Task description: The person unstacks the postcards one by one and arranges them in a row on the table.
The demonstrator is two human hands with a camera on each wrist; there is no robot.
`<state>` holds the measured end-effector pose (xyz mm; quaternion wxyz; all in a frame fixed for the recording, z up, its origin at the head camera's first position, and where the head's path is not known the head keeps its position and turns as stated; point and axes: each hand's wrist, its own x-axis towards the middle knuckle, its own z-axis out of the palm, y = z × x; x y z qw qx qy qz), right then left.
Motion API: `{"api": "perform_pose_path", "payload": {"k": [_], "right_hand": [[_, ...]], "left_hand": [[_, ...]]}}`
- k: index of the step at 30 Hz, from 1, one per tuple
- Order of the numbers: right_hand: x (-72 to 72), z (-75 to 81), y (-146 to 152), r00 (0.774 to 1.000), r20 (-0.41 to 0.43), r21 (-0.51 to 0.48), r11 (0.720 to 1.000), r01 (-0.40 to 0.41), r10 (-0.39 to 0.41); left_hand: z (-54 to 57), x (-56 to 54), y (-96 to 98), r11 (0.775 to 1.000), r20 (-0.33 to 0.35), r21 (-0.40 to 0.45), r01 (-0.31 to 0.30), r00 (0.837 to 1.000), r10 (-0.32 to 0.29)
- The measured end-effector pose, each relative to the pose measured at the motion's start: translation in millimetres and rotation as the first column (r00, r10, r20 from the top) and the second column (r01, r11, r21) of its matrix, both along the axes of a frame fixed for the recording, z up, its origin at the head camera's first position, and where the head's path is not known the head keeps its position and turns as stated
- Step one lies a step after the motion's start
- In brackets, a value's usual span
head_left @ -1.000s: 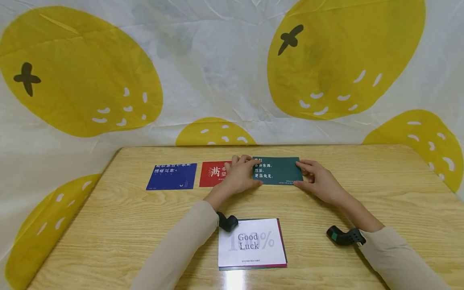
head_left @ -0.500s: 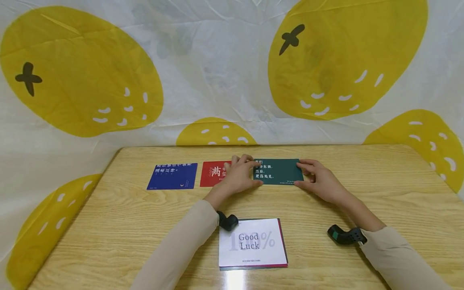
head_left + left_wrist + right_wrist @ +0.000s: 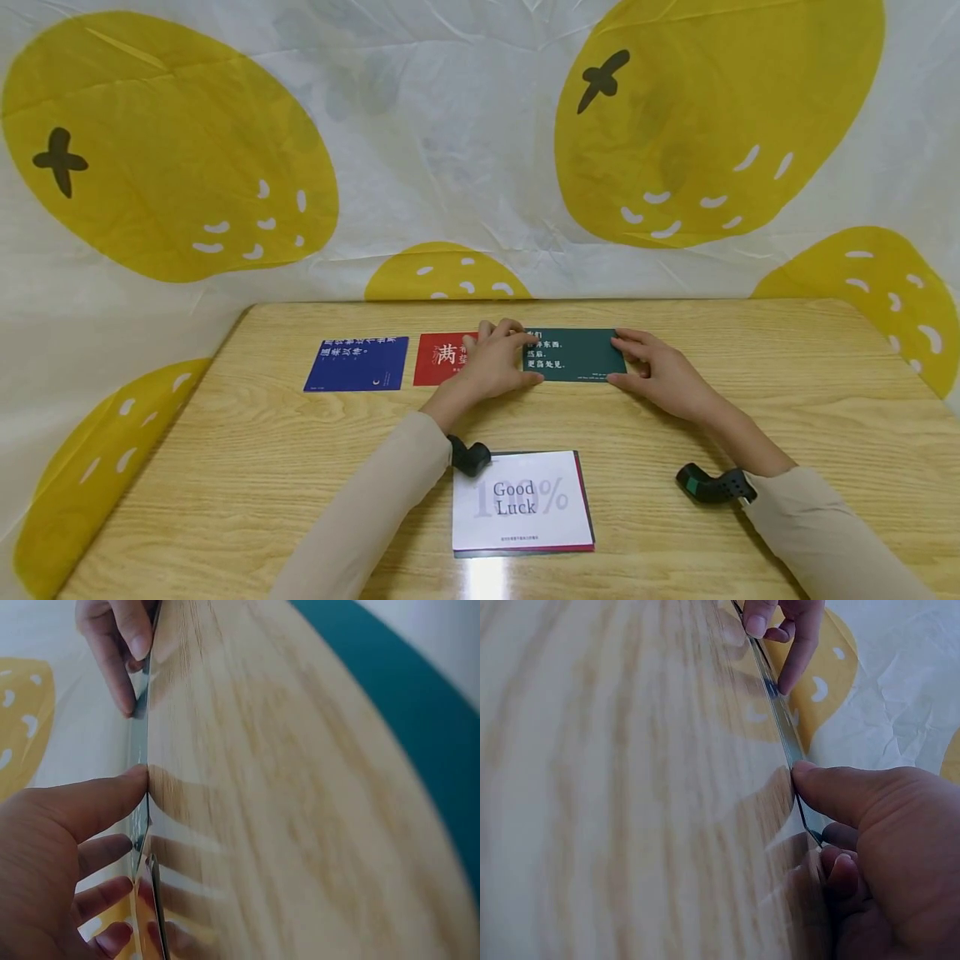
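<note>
A dark green postcard (image 3: 581,354) with white lettering lies at the far side of the table, between both hands. My left hand (image 3: 491,362) holds its left end, thumb at the near corner and index finger at the far one. At the right end, my right hand (image 3: 660,371) holds it in the same way, the other fingers curled underneath. The left wrist view shows the left thumb (image 3: 112,799) on the card's edge, low at the tabletop. My left hand partly covers a red postcard (image 3: 437,367); left of that lies a blue postcard (image 3: 356,367).
A stack of cards topped by a white "Good Luck" card (image 3: 517,525) lies nearer, beside the left wrist's black camera (image 3: 471,458). The right wrist also wears a camera (image 3: 705,485). Behind the wooden table (image 3: 225,467) hangs a white cloth (image 3: 450,125) with yellow fruit shapes.
Almost nothing differs. Both hands stay at the ends of the green postcard, which shows only a tiny shift; the red and blue postcards and the stack stay in place.
</note>
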<state>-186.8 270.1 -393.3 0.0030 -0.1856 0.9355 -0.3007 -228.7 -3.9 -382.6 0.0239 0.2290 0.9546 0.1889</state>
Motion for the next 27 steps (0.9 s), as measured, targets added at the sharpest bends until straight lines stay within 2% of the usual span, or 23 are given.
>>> {"api": "perform_pose_path", "payload": {"k": [8,18,27], "right_hand": [[2.6,7.6,-1.9,1.000,-0.008,0.019,1.000,-0.007,0.008],[2.8,8.0,-2.1,1.000,-0.001,0.028,0.999,-0.024,0.024],[5.5,9.2,-2.6,1.000,0.010,-0.011,1.000,-0.020,0.021]], "left_hand": [[1.1,-0.3,-1.4,1.000,0.003,0.003,0.014,1.000,-0.014],[2.5,1.3,-1.8,1.000,0.011,0.015,0.011,1.000,-0.011],[4.4,2.6,-1.9,0.999,0.021,0.037,0.019,1.000,-0.019]]}}
